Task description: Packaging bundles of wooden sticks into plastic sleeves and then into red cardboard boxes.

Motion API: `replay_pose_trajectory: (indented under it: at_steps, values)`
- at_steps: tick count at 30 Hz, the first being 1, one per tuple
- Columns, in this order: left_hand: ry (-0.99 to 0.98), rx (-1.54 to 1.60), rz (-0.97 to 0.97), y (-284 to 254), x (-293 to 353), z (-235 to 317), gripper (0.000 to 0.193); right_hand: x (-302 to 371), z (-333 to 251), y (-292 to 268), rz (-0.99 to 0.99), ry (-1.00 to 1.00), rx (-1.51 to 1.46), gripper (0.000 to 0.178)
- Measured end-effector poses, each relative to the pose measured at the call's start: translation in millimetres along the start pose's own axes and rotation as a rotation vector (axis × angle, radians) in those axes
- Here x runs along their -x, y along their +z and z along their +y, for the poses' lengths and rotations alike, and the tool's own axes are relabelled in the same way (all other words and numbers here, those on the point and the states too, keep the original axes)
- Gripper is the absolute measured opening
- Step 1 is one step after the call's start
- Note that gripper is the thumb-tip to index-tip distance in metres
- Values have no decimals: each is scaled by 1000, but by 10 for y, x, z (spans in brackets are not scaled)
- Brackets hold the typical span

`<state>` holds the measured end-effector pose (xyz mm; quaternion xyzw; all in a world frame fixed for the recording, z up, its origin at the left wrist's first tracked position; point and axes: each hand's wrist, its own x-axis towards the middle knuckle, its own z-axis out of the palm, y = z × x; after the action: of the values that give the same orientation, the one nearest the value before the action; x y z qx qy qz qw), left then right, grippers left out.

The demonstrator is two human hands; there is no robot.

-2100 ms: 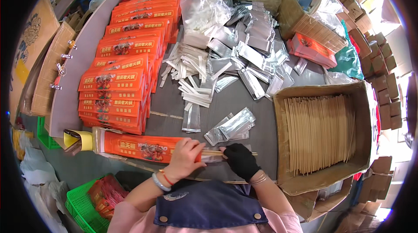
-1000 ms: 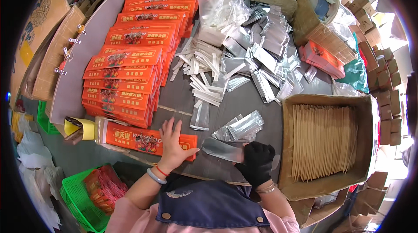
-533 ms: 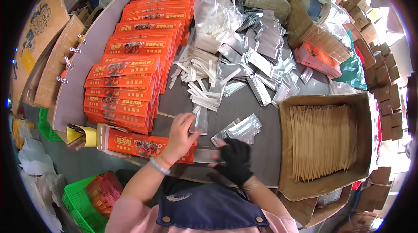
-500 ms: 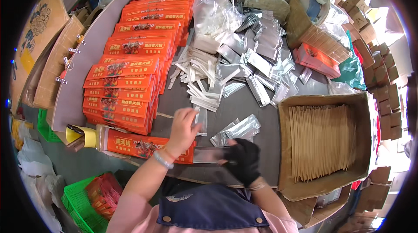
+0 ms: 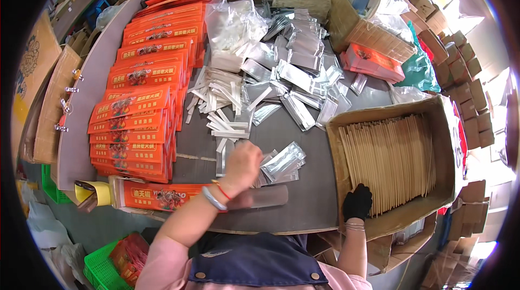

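Black-gloved, the right hand (image 5: 357, 203) sits at the near left corner of the cardboard box (image 5: 445, 146), its fingers reaching in over the wall. Key relation: the wooden sticks (image 5: 390, 160) lie just to the far right of this hand, packed side by side, their long axis running from near to far, so that the near ends on the left of the bundle come closest to it. Whether the gloved fingers are closed on any stick cannot be told. Of the two hands, the right is much the nearer to the box; the left hand (image 5: 244, 162), bare, is well apart to the left, above the table (image 5: 311, 203) and just left of the near silver sachets (image 5: 284, 164). Its fingers look curled, but blur hides whether they grip anything. On its near side the clear sleeve (image 5: 271, 197) lies flat, long axis left to right, roughly crosswise to the sticks; its left end is hidden. Farther left lies the red packet (image 5: 157, 195). Compared with the frame half a second earlier, the right hand has left the sleeve's right end, now uncovered, for the box; the left hand has shifted rightward, past the single clear sachet (image 5: 221, 164).
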<state>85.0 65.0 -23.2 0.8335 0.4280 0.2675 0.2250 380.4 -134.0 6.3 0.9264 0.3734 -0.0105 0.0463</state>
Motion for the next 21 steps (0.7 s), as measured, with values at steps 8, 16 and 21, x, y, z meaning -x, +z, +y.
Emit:
replay_pose_trajectory:
  at_steps: [8, 16, 21]
  values:
    - [-26, -22, -117, 171, -66, 340, 29, 68, 8, -38, 72, -2, -89, 17]
    - [-261, 414, -358, -302, -161, 336, 18, 80, -203, -452, 101, -116, -457, 22]
    - [-218, 219, -538, -530, 571, 247, 30, 229, -465, -347, -83, -504, -686, 20]
